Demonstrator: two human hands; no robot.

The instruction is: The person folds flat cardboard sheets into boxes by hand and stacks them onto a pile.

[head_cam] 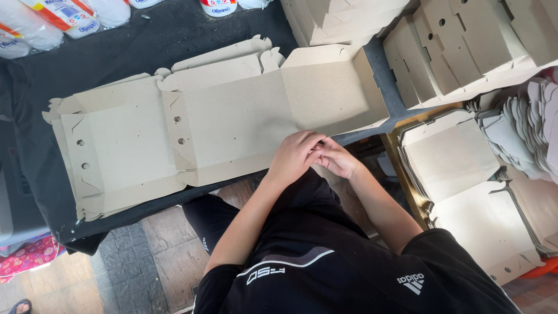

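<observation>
I am holding both forearms out in front of me, angling them inward so they are converging. My left hand [295, 156] is lying knuckles up, fingers curling down. My right hand [336, 158] is pressing against it, fingertips tucking under the left fingers.

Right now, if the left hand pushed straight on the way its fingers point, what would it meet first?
The left hand points rightward at the near edge of the flat cardboard box blank; it would meet the right hand's fingers first, seemingly already touching, though depth is unclear.
</observation>
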